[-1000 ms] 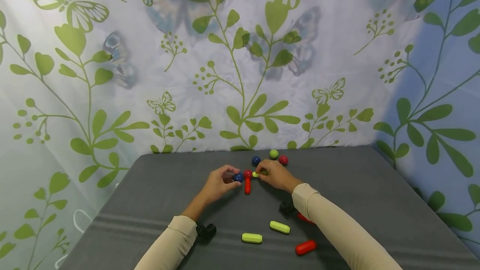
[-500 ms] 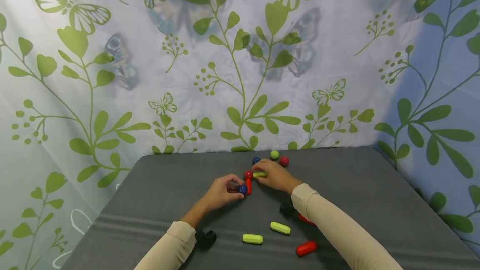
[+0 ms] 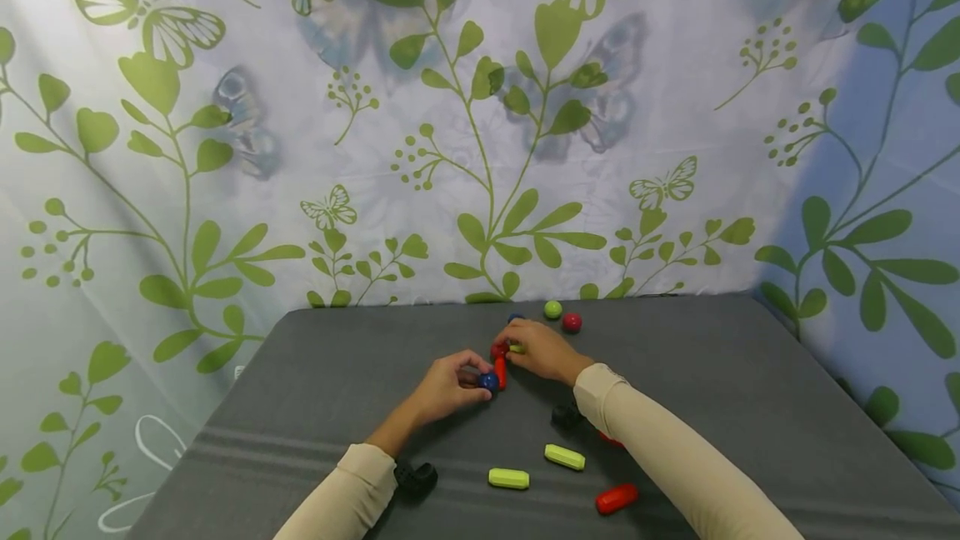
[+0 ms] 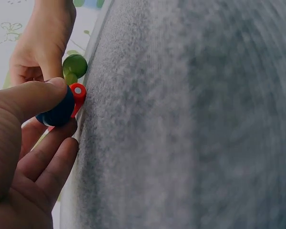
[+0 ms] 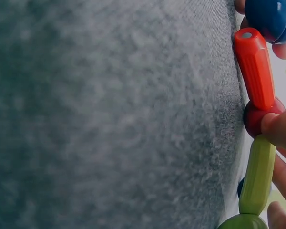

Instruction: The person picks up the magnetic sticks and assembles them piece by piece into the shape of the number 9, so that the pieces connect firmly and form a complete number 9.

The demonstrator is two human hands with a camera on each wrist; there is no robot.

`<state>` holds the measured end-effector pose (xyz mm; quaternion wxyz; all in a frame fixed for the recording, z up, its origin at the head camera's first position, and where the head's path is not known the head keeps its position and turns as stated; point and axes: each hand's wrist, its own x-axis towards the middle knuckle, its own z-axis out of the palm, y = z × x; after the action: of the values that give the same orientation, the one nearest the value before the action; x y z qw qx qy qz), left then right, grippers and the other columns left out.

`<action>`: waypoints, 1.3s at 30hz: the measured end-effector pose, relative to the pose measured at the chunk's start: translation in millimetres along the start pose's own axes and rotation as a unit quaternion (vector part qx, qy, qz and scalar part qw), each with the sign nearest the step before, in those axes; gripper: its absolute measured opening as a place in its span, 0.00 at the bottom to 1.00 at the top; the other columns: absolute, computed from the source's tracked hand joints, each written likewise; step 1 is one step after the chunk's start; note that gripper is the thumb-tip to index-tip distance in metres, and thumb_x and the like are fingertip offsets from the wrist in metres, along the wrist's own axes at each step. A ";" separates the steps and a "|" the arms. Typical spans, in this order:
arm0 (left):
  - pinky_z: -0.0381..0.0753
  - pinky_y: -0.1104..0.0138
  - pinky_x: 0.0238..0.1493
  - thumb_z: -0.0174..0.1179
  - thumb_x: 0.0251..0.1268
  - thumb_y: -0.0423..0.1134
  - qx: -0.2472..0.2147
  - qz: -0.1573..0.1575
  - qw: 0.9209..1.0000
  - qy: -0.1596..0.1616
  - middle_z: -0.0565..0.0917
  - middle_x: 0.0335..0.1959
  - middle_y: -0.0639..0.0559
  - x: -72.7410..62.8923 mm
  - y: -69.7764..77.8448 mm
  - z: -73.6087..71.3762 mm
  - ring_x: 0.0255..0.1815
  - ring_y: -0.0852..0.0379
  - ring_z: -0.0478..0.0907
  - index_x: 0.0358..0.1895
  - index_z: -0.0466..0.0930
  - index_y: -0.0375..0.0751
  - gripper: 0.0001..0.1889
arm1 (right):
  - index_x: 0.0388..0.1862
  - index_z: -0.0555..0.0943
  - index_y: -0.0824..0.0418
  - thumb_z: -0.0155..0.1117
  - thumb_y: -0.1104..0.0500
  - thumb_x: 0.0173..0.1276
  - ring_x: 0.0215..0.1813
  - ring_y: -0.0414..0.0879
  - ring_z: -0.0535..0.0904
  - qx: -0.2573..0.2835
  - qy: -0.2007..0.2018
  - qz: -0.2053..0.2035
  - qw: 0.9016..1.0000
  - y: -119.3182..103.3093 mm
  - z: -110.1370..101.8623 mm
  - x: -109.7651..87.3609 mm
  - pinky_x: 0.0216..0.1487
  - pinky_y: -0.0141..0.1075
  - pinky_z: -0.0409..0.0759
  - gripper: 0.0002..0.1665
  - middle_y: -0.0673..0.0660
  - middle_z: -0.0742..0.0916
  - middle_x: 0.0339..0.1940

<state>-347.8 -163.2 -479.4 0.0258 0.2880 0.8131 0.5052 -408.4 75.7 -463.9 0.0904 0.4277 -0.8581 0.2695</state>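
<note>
My left hand (image 3: pixel 446 390) holds a blue ball (image 3: pixel 489 382) between thumb and fingers, beside the near end of a red stick (image 3: pixel 501 372). In the right wrist view the stick's end with a small silvery disc (image 5: pixel 247 35) faces the blue ball, very close to it. The stick's other end meets a red ball (image 5: pixel 257 118), and a yellow-green stick (image 5: pixel 257 176) also joins that ball. My right hand (image 3: pixel 546 350) pinches the red ball, its thumb (image 5: pixel 278 125) pressed on it; the hand covers much of the yellow-green stick in the head view.
At the back lie a green ball (image 3: pixel 552 309), another red ball (image 3: pixel 572 322) and a partly hidden blue ball (image 3: pixel 516 317). Nearer are yellow-green sticks (image 3: pixel 508 478), red sticks (image 3: pixel 617 498) and black curved pieces (image 3: pixel 417 482). A patterned curtain (image 3: pixel 480 148) hangs behind the grey table (image 3: pixel 315 407).
My left hand has brought the blue ball from beside the red ball toward me, to the red stick's near end. My right hand has shifted left from the yellow-green stick onto the red ball.
</note>
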 end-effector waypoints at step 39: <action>0.84 0.66 0.43 0.79 0.52 0.32 0.111 0.029 0.993 -0.004 0.78 0.41 0.50 1.2 10.7 12.1 0.43 0.54 0.85 0.41 0.78 0.42 0.18 | 0.56 0.82 0.62 0.70 0.63 0.69 0.53 0.54 0.80 0.020 -0.015 0.058 0.998 2.6 -23.4 2.8 0.54 0.48 0.78 0.17 0.58 0.84 0.51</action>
<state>-340.1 -149.3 -476.0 -0.0175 0.3147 0.8552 0.4115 -413.9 87.7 -444.1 0.0533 0.3833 -0.8770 0.2849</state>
